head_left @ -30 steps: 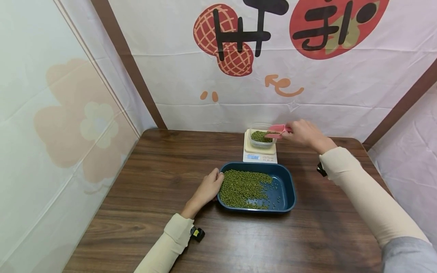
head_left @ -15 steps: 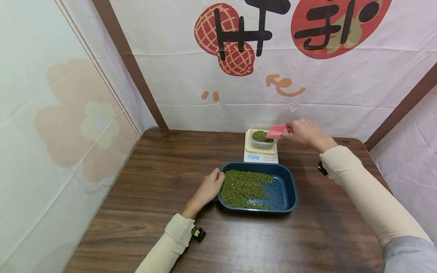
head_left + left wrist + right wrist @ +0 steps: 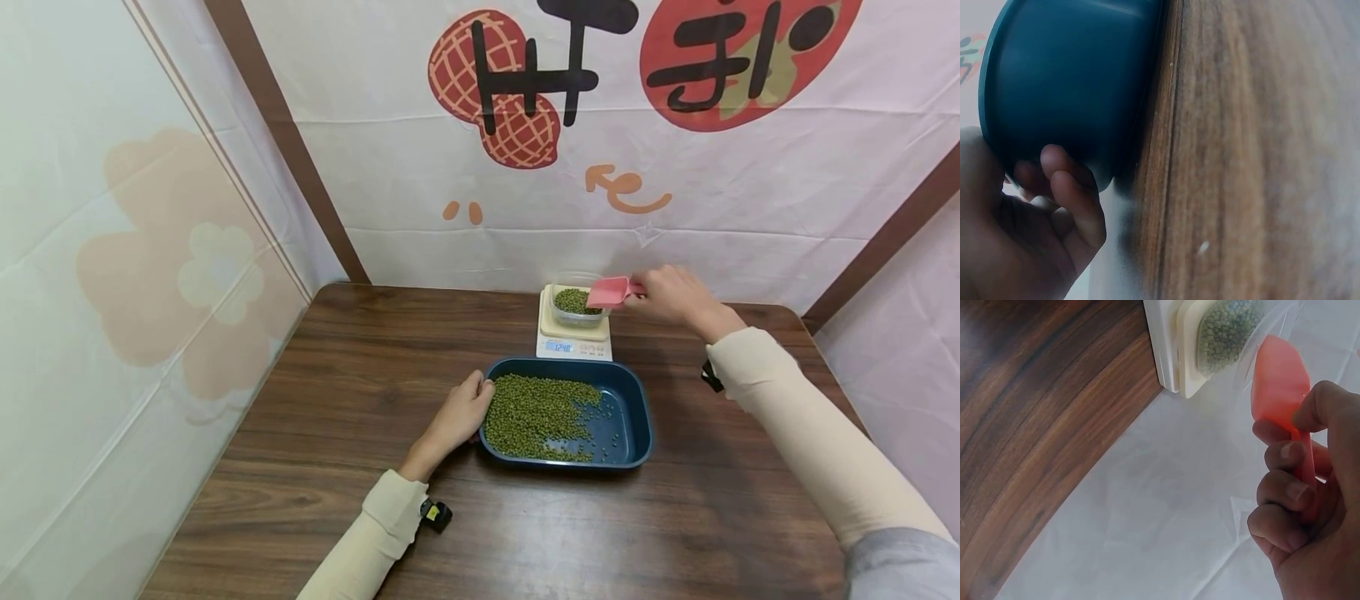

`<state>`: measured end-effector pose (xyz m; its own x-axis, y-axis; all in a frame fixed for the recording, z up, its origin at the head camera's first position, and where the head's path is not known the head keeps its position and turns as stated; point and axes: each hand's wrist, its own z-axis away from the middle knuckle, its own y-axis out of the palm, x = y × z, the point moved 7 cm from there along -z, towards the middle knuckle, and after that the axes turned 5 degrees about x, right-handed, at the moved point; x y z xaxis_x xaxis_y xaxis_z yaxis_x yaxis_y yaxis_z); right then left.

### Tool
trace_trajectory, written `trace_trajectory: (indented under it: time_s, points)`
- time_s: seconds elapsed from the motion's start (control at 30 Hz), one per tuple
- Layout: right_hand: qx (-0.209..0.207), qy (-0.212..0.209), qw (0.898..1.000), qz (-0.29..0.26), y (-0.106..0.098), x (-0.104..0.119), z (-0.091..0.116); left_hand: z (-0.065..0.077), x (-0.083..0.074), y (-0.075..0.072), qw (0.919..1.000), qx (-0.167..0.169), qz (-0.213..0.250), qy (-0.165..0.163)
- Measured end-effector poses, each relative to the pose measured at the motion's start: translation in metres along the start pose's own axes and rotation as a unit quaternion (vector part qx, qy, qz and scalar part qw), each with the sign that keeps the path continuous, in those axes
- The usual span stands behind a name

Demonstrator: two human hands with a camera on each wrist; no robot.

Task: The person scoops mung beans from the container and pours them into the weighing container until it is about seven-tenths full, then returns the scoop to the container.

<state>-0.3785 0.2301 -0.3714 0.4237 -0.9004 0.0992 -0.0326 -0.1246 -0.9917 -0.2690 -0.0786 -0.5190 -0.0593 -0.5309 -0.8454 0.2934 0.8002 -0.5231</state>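
Observation:
My right hand (image 3: 669,293) grips the handle of a pink scoop (image 3: 609,292), whose blade overlaps the right rim of a clear plastic container (image 3: 576,319). In the right wrist view the fingers curl round the scoop's handle (image 3: 1307,481). Green mung beans (image 3: 572,302) lie in the container, which stands on a white kitchen scale (image 3: 550,343) with a lit display. My left hand (image 3: 459,410) holds the left end of a blue rectangular tray (image 3: 633,417), thumb at the rim. In the left wrist view, fingers (image 3: 1079,203) curl under the tray's outer wall (image 3: 1072,81).
More mung beans (image 3: 532,417) cover the tray's left and middle, with a few scattered at its right. The brown wooden table (image 3: 360,367) ends just behind the scale, at a printed white cloth backdrop (image 3: 465,254). Another cloth panel (image 3: 180,350) hangs at the left.
Beans showed on the scoop a second ago; now its blade looks bare. The scale's displayed number has changed. My right hand has shifted slightly, while the left hand stays on the tray.

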Motion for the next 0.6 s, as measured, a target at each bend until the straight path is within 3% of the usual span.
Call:
trace_trajectory:
  time_s: [0.27,0.6]
  points:
    - [-0.013,-0.005,1.0,-0.015,-0.002,-0.004,0.005,-0.002,-0.001,0.001,1.0,-0.004,-0.002,0.0]
    - [-0.042,-0.038,0.998,0.004,-0.007,-0.004,0.016,-0.005,-0.004,0.002,1.0,-0.004,-0.001,0.001]
